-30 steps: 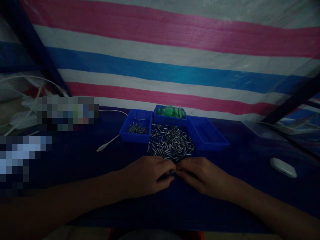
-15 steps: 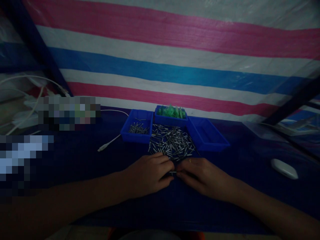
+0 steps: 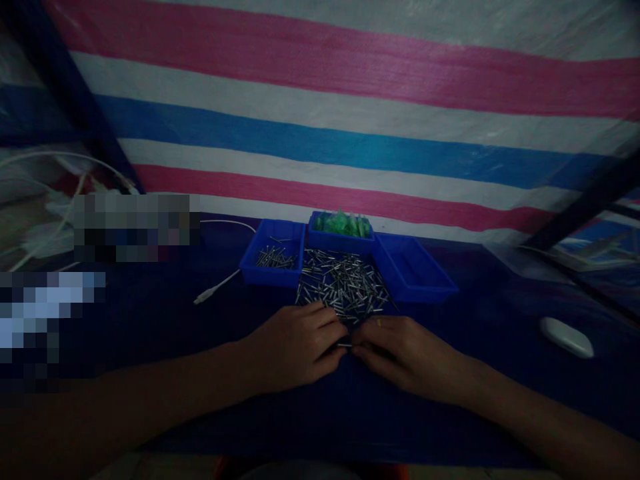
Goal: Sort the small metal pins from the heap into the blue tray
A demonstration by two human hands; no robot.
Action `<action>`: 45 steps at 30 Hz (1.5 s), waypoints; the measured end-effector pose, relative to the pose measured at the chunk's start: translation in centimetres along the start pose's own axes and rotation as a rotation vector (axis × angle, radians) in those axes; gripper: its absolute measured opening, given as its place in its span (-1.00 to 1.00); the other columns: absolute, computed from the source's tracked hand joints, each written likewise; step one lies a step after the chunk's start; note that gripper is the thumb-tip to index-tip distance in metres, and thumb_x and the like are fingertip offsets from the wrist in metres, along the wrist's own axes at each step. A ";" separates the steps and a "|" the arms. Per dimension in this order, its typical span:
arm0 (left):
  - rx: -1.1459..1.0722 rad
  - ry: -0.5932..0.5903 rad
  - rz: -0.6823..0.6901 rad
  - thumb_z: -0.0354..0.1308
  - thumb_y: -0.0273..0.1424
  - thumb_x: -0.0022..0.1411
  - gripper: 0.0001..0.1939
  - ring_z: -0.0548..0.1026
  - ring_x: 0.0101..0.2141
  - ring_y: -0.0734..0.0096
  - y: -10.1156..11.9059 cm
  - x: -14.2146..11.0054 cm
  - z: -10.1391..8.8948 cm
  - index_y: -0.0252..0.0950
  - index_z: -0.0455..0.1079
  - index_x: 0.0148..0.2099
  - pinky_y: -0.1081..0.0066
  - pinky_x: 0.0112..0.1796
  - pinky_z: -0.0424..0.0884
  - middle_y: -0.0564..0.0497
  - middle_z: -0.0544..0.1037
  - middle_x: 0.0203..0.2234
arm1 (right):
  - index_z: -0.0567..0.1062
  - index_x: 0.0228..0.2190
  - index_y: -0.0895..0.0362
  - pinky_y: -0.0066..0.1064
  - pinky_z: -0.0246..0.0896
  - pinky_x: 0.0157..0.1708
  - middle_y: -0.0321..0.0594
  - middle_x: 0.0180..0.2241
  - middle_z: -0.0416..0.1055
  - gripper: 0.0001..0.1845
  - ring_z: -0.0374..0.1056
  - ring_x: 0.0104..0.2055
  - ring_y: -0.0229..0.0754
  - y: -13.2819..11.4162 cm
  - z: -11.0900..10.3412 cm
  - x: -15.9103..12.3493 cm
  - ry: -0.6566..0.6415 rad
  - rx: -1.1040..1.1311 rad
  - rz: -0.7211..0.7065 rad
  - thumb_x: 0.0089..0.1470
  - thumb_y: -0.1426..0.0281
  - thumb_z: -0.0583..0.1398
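My left hand [image 3: 307,343] and my right hand [image 3: 400,350] meet over the blue table top, fingertips almost touching. A thin, silvery metal pin [image 3: 344,345] bridges the small gap between them. The right fingers pinch one end, while the left fingers curl round the other end, which is mostly hidden. Just beyond my hands lies a loose pile of similar metal pins [image 3: 353,283], too dim to tell whether they are nails or rivets. More of these pins [image 3: 275,257] lie in a blue bin [image 3: 270,275] at the pile's left.
Behind the pile, a blue bin [image 3: 340,240] holds green, crinkled plastic pieces [image 3: 343,223]. Another blue bin [image 3: 420,283] borders the pile's right. A white cable [image 3: 216,289] lies at left, a white rounded case [image 3: 567,337] at right. Striped sheeting [image 3: 350,140] hangs behind the table.
Both hands stay almost in place, still close together around the metal pin. The bins and pile have not visibly changed; the whole view has shifted very slightly.
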State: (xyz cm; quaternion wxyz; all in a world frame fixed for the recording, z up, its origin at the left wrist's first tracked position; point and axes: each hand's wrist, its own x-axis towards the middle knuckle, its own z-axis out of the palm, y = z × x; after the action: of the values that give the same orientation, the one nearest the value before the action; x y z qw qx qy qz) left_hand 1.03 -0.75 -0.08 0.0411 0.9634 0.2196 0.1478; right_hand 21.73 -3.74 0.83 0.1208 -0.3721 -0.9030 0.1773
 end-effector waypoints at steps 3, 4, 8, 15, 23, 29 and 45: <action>0.019 0.035 0.027 -0.04 -0.38 0.24 -0.85 0.34 -0.37 0.40 0.0 -0.1 -0.1 -0.32 0.31 -0.31 0.42 -0.38 0.28 0.04 0.40 -0.43 | 0.38 -0.35 0.18 -0.45 0.14 -0.40 -0.24 -0.46 0.35 -0.83 0.28 -0.41 -0.28 0.1 0.0 0.1 0.010 -0.012 0.011 0.17 0.42 0.01; 0.026 0.044 0.032 -0.04 -0.39 0.24 -0.84 0.34 -0.39 0.41 0.0 -0.1 -0.1 -0.32 0.31 -0.34 0.43 -0.39 0.27 0.04 0.39 -0.44 | 0.38 -0.35 0.18 -0.46 0.14 -0.40 -0.25 -0.46 0.35 -0.83 0.28 -0.41 -0.28 0.2 0.0 0.1 0.015 -0.013 0.016 0.17 0.42 0.01; 0.028 0.061 0.014 -0.06 -0.39 0.25 -0.83 0.34 -0.41 0.43 -0.1 -0.1 -0.3 -0.32 0.31 -0.34 0.45 -0.41 0.27 0.05 0.40 -0.46 | 0.38 -0.37 0.17 -0.47 0.14 -0.43 -0.26 -0.47 0.35 -0.82 0.28 -0.43 -0.29 0.1 -0.1 0.1 0.041 -0.009 0.028 0.17 0.40 0.01; 0.021 0.097 0.001 -0.07 -0.40 0.25 -0.81 0.36 -0.42 0.42 -0.2 0.0 -0.4 -0.33 0.34 -0.33 0.43 -0.41 0.29 0.04 0.41 -0.47 | 0.38 -0.36 0.18 -0.46 0.14 -0.43 -0.25 -0.47 0.35 -0.82 0.28 -0.43 -0.29 0.1 -0.3 0.1 0.064 0.003 0.027 0.17 0.40 0.01; 0.011 0.195 0.074 -0.08 -0.35 0.31 -0.78 0.36 -0.39 0.43 -0.2 -0.1 -0.4 -0.33 0.34 -0.27 0.45 -0.38 0.29 0.04 0.43 -0.45 | 0.36 -0.40 0.18 -0.48 0.12 -0.44 -0.27 -0.49 0.32 -0.83 0.25 -0.45 -0.30 0.0 0.0 0.0 0.041 0.007 -0.011 0.17 0.41 0.01; 0.042 0.258 0.205 -0.07 -0.37 0.31 -0.78 0.35 -0.42 0.46 0.1 -0.1 -0.2 -0.34 0.34 -0.30 0.46 -0.40 0.26 0.06 0.43 -0.48 | 0.35 -0.41 0.18 -0.50 0.10 -0.46 -0.27 -0.49 0.30 -0.84 0.23 -0.46 -0.32 0.0 0.0 0.0 0.023 0.010 -0.073 0.15 0.46 0.01; -0.003 0.171 -0.027 -0.05 -0.41 0.27 -0.83 0.39 -0.37 0.42 -0.3 0.0 -0.2 -0.31 0.35 -0.22 0.43 -0.36 0.32 0.05 0.43 -0.42 | 0.38 -0.35 0.18 -0.50 0.13 -0.46 -0.30 -0.50 0.34 -0.88 0.27 -0.47 -0.33 -0.2 -0.5 -0.1 0.210 0.030 -0.018 0.15 0.42 0.05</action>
State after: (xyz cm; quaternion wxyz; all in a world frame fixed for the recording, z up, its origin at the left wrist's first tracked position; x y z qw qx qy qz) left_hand 0.81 -0.46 0.06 0.0257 0.9442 0.2352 0.2292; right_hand 21.86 -3.81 1.33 0.2219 -0.3788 -0.8859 0.1499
